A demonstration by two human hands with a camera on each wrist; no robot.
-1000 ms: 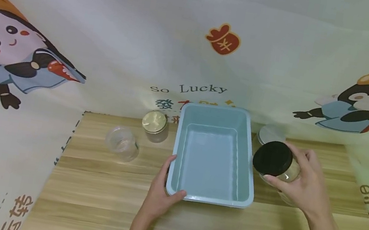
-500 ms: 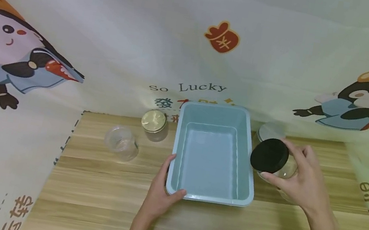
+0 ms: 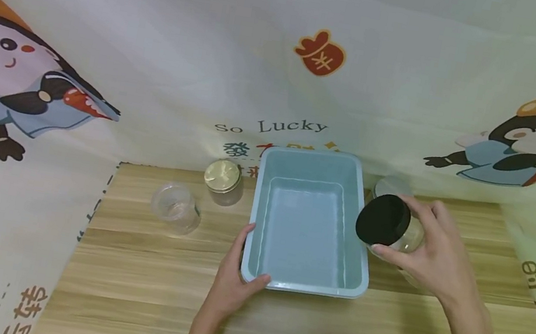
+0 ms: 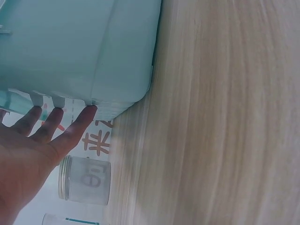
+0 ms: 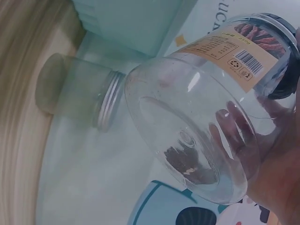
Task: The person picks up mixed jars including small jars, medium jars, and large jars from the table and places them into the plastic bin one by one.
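Observation:
A pale blue plastic basin (image 3: 316, 289) sits in the middle of the wooden table, with nothing inside. My left hand (image 3: 233, 285) holds its near left corner, thumb over the rim and fingers along the outer side. In the left wrist view the fingertips (image 4: 86, 112) touch the basin wall just under the rim. Right of the basin, my right hand (image 3: 436, 254) grips a clear plastic jar (image 5: 187, 117) with a black lid (image 3: 383, 219). The jar is tilted, lid leaning left over the basin's right rim. It looks empty and bears an orange-brown label (image 5: 234, 56).
Behind the held jar stands a silver-lidded clear jar (image 3: 392, 186). Left of the basin are a gold-lidded jar (image 3: 224, 180) and a clear plastic container (image 3: 175, 209). A printed cloth (image 3: 185, 58) hangs behind the table (image 3: 131, 286) and at both sides.
My right hand has carried the black-lidded jar slightly left and away from me, toward the basin's rim, tilting it further. My left hand and the basin have stayed in place.

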